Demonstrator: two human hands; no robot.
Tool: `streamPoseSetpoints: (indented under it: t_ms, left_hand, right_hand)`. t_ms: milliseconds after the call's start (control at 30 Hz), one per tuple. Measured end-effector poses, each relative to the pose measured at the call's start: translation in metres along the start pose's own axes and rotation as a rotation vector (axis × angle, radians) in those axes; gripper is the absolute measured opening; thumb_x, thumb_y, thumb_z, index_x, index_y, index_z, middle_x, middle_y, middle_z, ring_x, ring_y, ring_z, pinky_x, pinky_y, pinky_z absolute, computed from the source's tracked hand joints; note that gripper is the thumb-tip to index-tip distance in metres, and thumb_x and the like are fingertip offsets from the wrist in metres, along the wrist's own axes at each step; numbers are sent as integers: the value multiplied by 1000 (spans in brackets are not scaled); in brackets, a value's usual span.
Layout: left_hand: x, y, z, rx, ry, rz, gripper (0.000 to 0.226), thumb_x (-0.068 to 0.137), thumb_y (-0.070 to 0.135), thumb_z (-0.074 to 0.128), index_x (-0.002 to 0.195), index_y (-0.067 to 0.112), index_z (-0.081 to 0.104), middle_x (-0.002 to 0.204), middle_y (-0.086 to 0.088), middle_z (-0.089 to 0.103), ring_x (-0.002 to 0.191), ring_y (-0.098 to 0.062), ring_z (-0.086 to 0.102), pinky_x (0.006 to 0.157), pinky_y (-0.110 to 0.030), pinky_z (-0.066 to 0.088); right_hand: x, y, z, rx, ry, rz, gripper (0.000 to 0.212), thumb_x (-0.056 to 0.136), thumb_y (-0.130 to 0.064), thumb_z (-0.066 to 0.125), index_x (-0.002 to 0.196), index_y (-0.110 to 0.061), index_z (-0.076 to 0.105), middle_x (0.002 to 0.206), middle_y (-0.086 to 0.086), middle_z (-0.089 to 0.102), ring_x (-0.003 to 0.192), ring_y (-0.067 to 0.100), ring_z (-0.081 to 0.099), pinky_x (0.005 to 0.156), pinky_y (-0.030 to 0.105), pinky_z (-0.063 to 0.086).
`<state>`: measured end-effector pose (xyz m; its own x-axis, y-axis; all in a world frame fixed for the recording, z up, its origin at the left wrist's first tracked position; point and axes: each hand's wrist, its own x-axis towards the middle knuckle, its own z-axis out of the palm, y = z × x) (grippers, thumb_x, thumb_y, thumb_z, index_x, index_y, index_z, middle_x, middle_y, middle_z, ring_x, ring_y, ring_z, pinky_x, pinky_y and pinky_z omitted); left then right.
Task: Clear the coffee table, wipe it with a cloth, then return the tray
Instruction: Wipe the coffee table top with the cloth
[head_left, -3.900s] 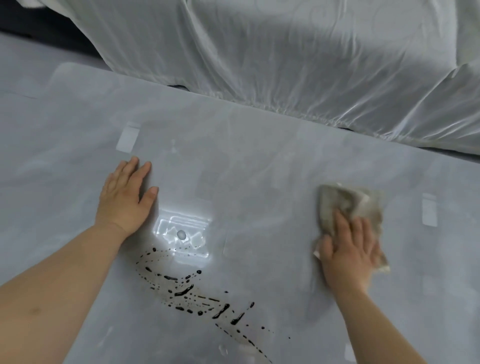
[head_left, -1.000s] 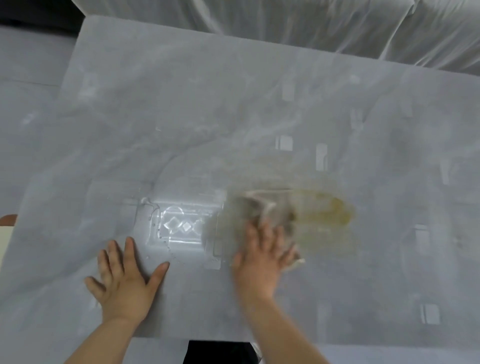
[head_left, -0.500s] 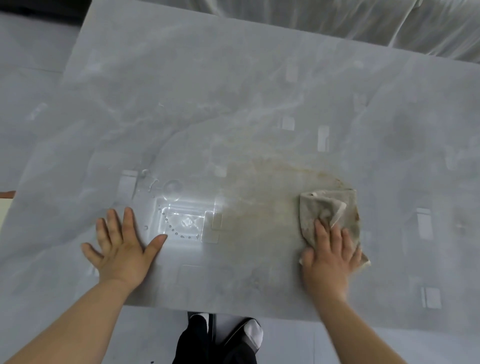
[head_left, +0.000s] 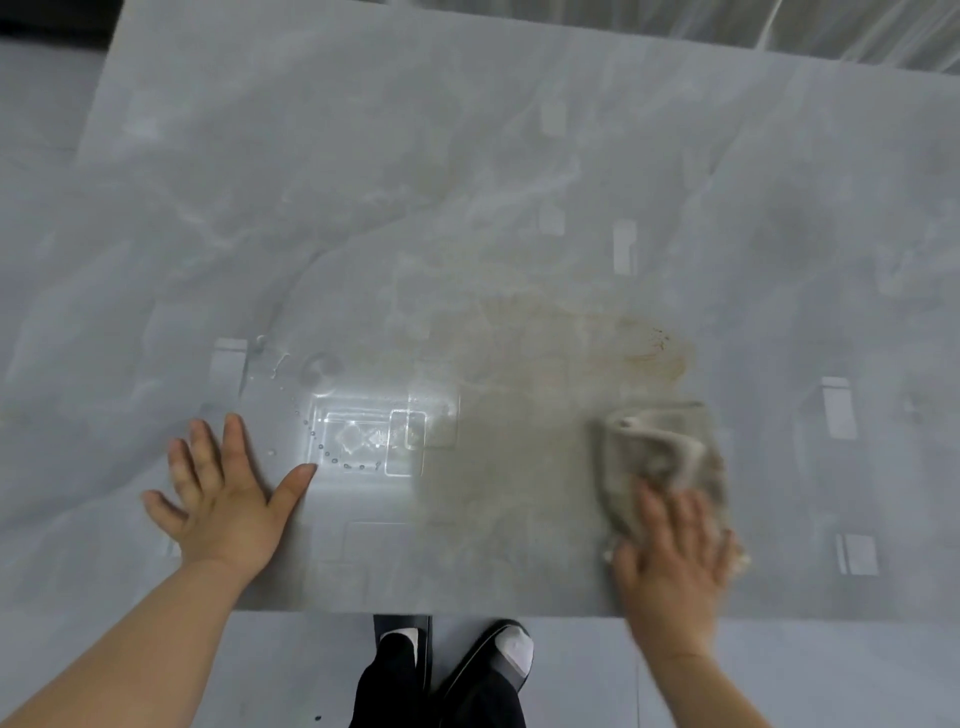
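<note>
Change: half a second before, the cloth (head_left: 662, 457) lay at much the same spot near the front right of the worktop (head_left: 467, 182); the right hand (head_left: 675, 556) had since blurred with motion, and the brown smear (head_left: 571, 374) now reached further right, ending in a darker arc.
Earlier still: black droplets had dotted the worktop; none showed now, only the pale brown film.
Left hand (head_left: 228, 499): pressed flat on the worktop near the front edge, fingers (head_left: 200, 457) spread wide, holding nothing, in nearly the same place as before.
Right hand: palm down on the near part of the cloth, fingers laid flat over it, pinning it to the worktop rather than gripping it.
Cloth: grey-beige, crumpled, with a fold at its far left corner; its long axis ran roughly from the near edge away from the person, the free end pointing away.
Worktop: glossy grey marble pattern, with a bright lamp reflection (head_left: 363, 441) and small water beads just right of the left thumb.
Room: grey floor (head_left: 571, 670) below the front edge, two feet in dark slippers (head_left: 457, 660) there; white draped fabric (head_left: 831, 31) beyond the far edge.
</note>
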<state>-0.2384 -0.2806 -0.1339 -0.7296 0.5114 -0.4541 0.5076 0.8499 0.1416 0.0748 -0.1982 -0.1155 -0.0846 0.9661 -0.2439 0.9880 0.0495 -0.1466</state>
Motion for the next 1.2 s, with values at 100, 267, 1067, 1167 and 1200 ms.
streamPoseSetpoints:
  t_ms: [100,267,1067,1167,1200]
  left_hand:
    - [0,0,0,9,-2,1,85,80,60,38,142,24,-7,154,-4,-14,139,-20,-18,109,-51,-10]
    - [1,-1,1,-17,19,4,85,79,57,43,143,23,-2,155,-6,-10,140,-22,-14,109,-53,-8]
    - [22,26,-15,-125,210,101,78,72,51,26,134,5,35,148,-22,24,138,-36,13,110,-48,6]
    - [21,25,-15,-88,189,98,88,67,59,15,135,7,33,149,-21,23,138,-34,12,110,-46,5]
    - [21,26,-15,-81,183,96,88,67,59,14,135,7,33,149,-21,23,138,-34,13,109,-46,5]
  right_hand:
    - [5,-17,2,114,1,366,72,66,-40,27,132,-17,45,145,17,35,138,33,21,113,51,-2]
    - [-40,-130,21,-65,-2,-324,66,50,-32,44,115,-28,54,122,3,64,115,36,54,100,69,17]
    - [85,-139,1,-49,-38,-564,43,65,-37,46,100,-30,69,113,-3,69,105,24,65,84,55,49]
    - [135,-77,-13,45,38,-232,53,69,-28,46,119,-15,59,133,14,54,127,33,44,106,56,27]
    - [146,-68,-18,87,47,-78,59,72,-30,39,128,-16,50,143,13,42,136,30,30,112,49,13]
